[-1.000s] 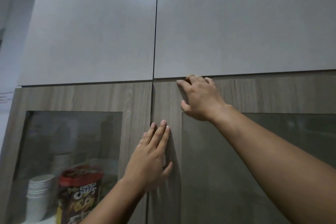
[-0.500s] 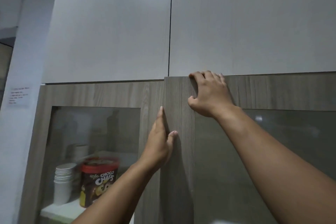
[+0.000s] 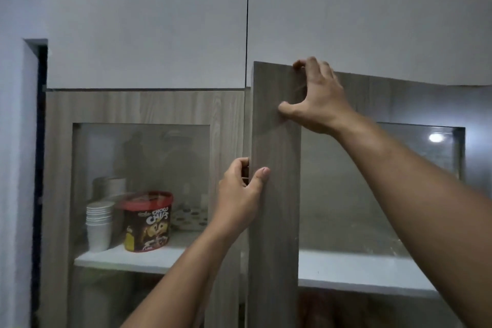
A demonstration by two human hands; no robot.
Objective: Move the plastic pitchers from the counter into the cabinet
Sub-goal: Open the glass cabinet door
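A wood-grain wall cabinet with two glass-paned doors fills the view. Its right door (image 3: 277, 194) stands partly swung out toward me, and the left door (image 3: 143, 107) is closed. My right hand (image 3: 316, 99) grips the top edge of the right door near its free corner. My left hand (image 3: 239, 194) holds that door's free vertical edge, fingers curled behind it and thumb on the front. No plastic pitchers or counter are in view.
Behind the left door's glass, a white shelf (image 3: 138, 258) carries a stack of white paper cups (image 3: 99, 224) and a red-lidded Choco Chips tub (image 3: 147, 221). Plain white upper cabinet panels (image 3: 149, 21) sit above. A white wall (image 3: 16, 141) lies at the left.
The right door has swung from closed to partly open. My left hand went from flat on the door's front to gripping its edge. The view has shifted back and to the left.
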